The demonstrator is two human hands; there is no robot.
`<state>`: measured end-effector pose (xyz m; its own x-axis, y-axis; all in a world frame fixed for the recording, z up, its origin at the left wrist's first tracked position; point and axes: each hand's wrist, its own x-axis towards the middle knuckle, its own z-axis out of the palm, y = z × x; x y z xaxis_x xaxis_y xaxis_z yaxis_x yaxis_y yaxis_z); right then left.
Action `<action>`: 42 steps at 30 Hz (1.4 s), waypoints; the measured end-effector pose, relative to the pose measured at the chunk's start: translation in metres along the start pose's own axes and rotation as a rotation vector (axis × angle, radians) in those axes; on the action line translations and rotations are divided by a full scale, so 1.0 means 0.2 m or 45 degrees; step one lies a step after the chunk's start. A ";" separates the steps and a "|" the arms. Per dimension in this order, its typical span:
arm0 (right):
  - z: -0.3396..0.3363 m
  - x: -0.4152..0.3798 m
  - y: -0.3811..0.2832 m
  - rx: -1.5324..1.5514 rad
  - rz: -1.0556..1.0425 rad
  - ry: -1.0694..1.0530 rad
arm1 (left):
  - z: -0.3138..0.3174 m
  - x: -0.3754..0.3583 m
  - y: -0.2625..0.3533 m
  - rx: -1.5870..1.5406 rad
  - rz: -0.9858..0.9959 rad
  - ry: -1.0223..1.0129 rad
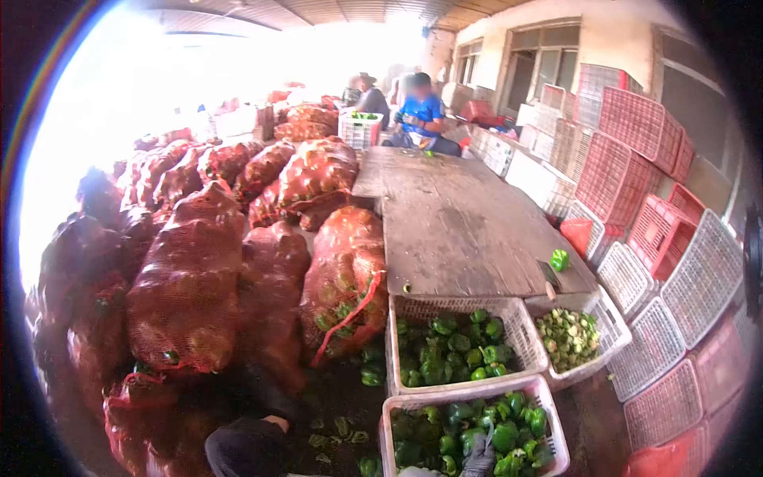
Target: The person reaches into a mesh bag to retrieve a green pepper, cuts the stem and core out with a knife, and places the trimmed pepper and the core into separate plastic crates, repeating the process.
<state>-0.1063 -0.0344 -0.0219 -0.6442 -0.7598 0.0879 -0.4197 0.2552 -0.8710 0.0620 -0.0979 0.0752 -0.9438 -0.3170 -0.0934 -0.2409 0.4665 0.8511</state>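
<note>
Reaching into the near crate [556, 433] with a gloved hand [479, 459], just left of a rounded green pepper [505, 437]; impossible to tell whether open or gripping anything.

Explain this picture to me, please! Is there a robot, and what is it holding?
There's no robot here. A person wears a camera on their head, so we look forward and down, as they do. Near the bottom you can see a hand in a grey glove. Its fingers are among green peppers in the nearest crate, but I can't tell whether they grip one, or which hand it is. Beyond is a wooden table; a green pepper lies near its right edge. The big red net sacks stand on the left. Farther away, someone in a blue shirt sits at the table's far end.
</note>
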 end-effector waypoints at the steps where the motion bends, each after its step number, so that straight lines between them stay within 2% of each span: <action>1: 0.02 0.01 -0.01 -0.008 0.006 0.008 | -0.07 -0.05 0.00 -0.097 -0.092 -0.034; 3: 0.07 0.00 -0.01 -0.042 0.028 0.034 | -0.18 -0.13 -0.09 -0.257 -0.356 0.026; 5: 0.14 -0.01 0.00 -0.083 0.053 0.057 | -0.23 -0.15 -0.44 -0.381 -0.638 0.565; 7: 0.20 -0.01 0.03 -0.127 0.078 0.066 | -0.24 -0.14 -0.82 -0.481 -0.475 1.448; 9: 0.25 -0.01 0.05 -0.172 0.107 0.073 | -0.23 -0.15 -1.18 -0.014 -0.949 1.587; 12: 0.31 -0.01 0.09 -0.229 0.146 0.074 | -0.13 -0.06 -1.61 0.116 -1.147 1.467; 13: 0.33 0.00 0.10 -0.249 0.159 0.075 | -0.04 -0.04 -1.74 0.086 -1.134 1.324; 15: 0.38 0.01 0.12 -0.275 0.179 0.079 | -0.03 0.05 -1.78 0.030 -1.075 1.067; 16: 0.39 0.02 0.13 -0.287 0.193 0.086 | -0.01 0.08 -1.79 -0.177 -1.230 0.692; 17: 0.40 0.01 0.15 -0.298 0.203 0.085 | 0.01 0.11 -1.81 -0.208 -1.228 0.632; 22: 0.44 0.00 0.18 -0.349 0.243 0.076 | 0.28 0.23 -2.00 -0.203 -1.052 0.849; 25: 0.46 -0.03 0.21 -0.387 0.212 0.066 | 0.43 0.25 -2.09 -0.258 -0.874 1.092; 28: 0.39 -0.19 0.22 -0.458 0.182 -0.020 | 0.24 0.15 -1.79 -0.245 -0.814 1.439; 29: 0.37 -0.23 0.20 -0.468 0.176 -0.050 | 0.20 0.14 -1.80 -0.204 -1.079 1.399; 31: 0.37 -0.25 0.18 -0.460 0.171 -0.085 | 0.23 0.14 -1.92 -0.373 -0.904 1.803; 33: 0.37 -0.23 0.15 -0.413 0.177 -0.093 | 0.14 0.10 -1.87 -0.328 -0.912 1.785; 34: 0.36 -0.25 0.18 -0.389 0.332 -0.154 | 0.08 0.08 -1.84 -0.304 -0.900 1.780; 37: 0.37 -0.27 0.31 -0.147 0.261 -0.110 | -0.13 0.11 -1.71 0.112 -0.932 1.392; 39: 0.38 -0.27 0.25 -0.269 0.278 -0.085 | -0.28 0.21 -1.72 0.614 -0.804 1.004; 40: 0.38 -0.26 0.24 -0.331 0.285 -0.071 | -0.33 0.26 -1.74 0.849 -0.725 0.799; 42: 0.38 -0.27 0.26 -0.341 0.323 -0.051 | -0.31 0.40 -1.93 0.961 -0.600 0.667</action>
<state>-0.0438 -0.0253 -0.1097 -0.7259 -0.6738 -0.1381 -0.4058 0.5817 -0.7049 0.0938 -0.3553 -0.2282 -0.5435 -0.8375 0.0574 -0.8106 0.5413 0.2234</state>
